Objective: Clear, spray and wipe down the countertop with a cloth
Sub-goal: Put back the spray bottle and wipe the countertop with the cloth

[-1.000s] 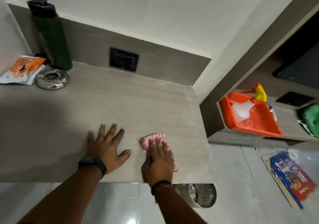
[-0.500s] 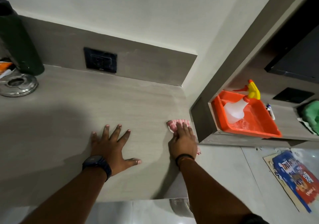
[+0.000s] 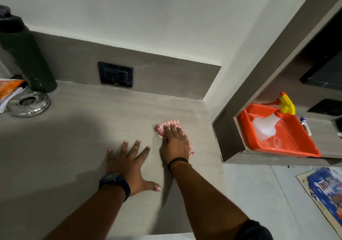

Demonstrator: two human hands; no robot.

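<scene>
No legible writing. Your right hand (image 3: 174, 143) presses flat on the cloth (image 3: 167, 127), mid-counter (image 3: 74, 128), now farther from the right edge than before. Left hand (image 3: 129, 162) splayed flat, gripping nothing.

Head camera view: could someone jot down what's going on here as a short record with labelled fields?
activity: wiping the countertop
right hand: pressed flat on a pink cloth
left hand: empty, fingers spread flat on the counter
left corner: dark green bottle, steel dish, orange packet
back panel: black wall socket
side shelf: orange tray holding a spray bottle with a yellow trigger head
</scene>
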